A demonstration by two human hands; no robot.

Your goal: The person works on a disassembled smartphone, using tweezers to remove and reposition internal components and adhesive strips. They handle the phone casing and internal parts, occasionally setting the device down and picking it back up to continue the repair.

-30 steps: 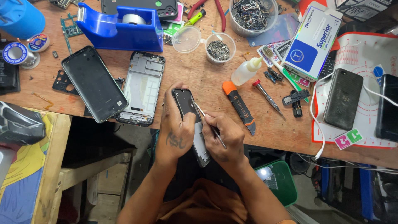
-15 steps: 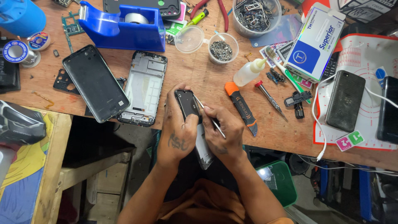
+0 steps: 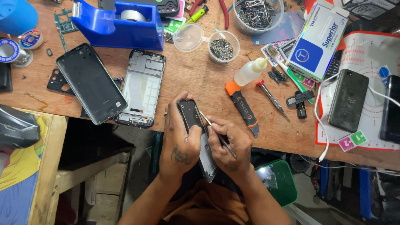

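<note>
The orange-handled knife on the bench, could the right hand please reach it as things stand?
Probably yes: the orange-handled knife lies on bare wood just beyond the right hand, nothing between them. But that hand holds a thin tool it would first have to set down.

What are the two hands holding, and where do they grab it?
The left hand grips a phone around its middle, fingers wrapped along its side. The right hand pinches a thin metal tool partway along its shaft, tip at the phone's edge.

Bare forearms, no sleeves; dark tattoo on back of left hand (image 3: 182,146); orange-brown garment below.
</note>
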